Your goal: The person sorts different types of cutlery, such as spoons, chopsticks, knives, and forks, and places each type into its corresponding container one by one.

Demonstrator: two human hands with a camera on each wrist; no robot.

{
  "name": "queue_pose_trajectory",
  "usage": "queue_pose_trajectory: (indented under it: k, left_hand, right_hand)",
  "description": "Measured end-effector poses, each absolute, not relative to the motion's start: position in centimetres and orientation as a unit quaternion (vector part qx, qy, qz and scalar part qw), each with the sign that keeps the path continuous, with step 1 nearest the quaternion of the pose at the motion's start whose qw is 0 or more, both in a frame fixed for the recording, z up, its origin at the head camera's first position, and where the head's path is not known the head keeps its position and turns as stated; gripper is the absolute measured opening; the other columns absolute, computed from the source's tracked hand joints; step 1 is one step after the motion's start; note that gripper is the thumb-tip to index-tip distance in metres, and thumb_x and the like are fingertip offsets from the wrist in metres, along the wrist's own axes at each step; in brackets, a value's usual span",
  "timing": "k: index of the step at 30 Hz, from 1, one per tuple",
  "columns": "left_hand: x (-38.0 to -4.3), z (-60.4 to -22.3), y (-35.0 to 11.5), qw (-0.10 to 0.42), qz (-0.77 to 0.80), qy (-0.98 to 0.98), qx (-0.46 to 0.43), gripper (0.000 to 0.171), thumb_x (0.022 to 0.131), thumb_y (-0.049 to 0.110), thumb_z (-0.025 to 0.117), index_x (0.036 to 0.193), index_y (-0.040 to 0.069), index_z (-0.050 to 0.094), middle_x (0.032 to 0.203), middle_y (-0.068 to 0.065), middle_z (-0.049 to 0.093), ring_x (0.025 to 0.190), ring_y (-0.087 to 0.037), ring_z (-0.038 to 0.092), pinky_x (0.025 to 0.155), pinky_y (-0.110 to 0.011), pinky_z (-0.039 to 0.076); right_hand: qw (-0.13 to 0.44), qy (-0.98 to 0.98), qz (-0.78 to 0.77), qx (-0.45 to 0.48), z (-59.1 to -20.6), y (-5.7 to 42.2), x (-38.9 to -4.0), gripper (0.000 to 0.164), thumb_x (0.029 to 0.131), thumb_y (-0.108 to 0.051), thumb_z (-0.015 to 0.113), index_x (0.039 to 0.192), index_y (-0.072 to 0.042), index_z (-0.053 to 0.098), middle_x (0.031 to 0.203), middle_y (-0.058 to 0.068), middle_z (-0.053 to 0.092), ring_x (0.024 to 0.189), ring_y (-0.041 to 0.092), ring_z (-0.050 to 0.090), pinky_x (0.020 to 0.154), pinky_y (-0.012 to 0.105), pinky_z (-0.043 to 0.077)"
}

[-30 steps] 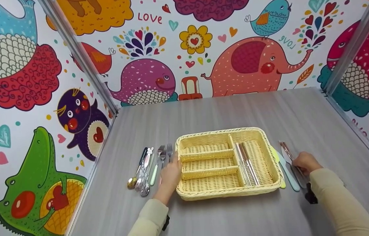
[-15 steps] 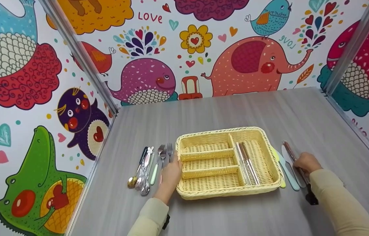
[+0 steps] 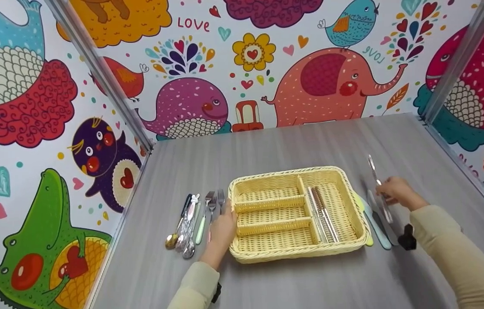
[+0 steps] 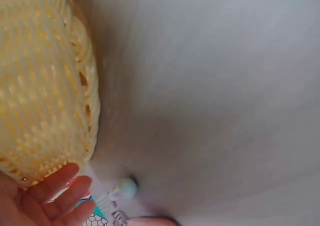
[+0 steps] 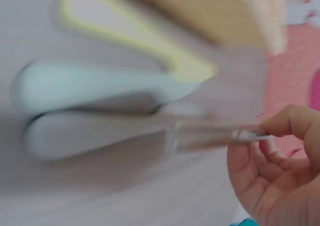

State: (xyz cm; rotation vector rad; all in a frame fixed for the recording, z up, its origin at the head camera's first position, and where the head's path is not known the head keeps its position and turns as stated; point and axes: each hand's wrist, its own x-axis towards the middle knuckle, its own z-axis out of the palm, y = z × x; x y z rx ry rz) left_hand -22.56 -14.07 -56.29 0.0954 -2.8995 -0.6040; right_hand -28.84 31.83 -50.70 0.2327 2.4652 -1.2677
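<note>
My right hand (image 3: pixel 400 193) pinches a pair of wrapped chopsticks (image 3: pixel 373 168) between thumb and fingers, raised over the knives right of the basket. In the right wrist view, the clear-wrapped chopsticks (image 5: pixel 202 137) stick out from my fingertips, blurred. Below them lie a yellow-handled knife (image 5: pixel 115 28), a mint knife (image 5: pixel 90 88) and a grey knife (image 5: pixel 85 136). My left hand (image 3: pixel 223 227) rests against the left side of the wicker basket (image 3: pixel 297 254); in the left wrist view its fingers (image 4: pixel 62 183) extend loosely beside the woven wall. More chopsticks (image 3: pixel 324 214) lie in the basket's right compartment.
Left of the basket, several spoons (image 3: pixel 187 231) lie bunched together. Forks (image 3: pixel 210 201) are beside them, partly behind my left hand. Three smaller compartments make up the basket's left part. Printed cartoon walls (image 3: pixel 254 86) enclose the grey table (image 3: pixel 267 150).
My right hand has picked up the chopsticks from beside the knives and moved them upward and away from me. My left hand has stayed at the basket's side.
</note>
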Motion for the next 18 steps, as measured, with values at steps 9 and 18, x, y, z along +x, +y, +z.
queue_pose_trajectory:
  k: [9, 18]
  left_hand:
    - [-22.2, -56.5, -14.8, 0.1, -0.2, -0.974, 0.032, 0.046, 0.095, 0.022, 0.044, 0.136, 0.003, 0.038, 0.048, -0.004, 0.044, 0.04, -0.019, 0.04, 0.038, -0.034, 0.033]
    - [-22.2, -56.3, -14.9, 0.105, -0.204, -0.973, 0.03, 0.045, 0.095, 0.022, 0.044, 0.135, 0.002, 0.039, 0.047, -0.004, 0.043, 0.038, -0.018, 0.038, 0.037, -0.033, 0.031]
  right_hand:
    - [0.193, 0.824, -0.532, 0.007, -48.4, 24.9, -29.0, 0.025, 0.081, -0.006, 0.057, 0.099, 0.006, 0.045, 0.072, 0.001, 0.053, 0.06, 0.007, 0.054, 0.054, 0.025, 0.051]
    - [0.129, 0.895, -0.423, -0.064, -51.7, 20.4, -27.9, 0.005, 0.074, 0.004, 0.048, 0.072, -0.001, 0.048, 0.06, -0.001, 0.043, 0.046, 0.006, 0.044, 0.041, 0.023, 0.046]
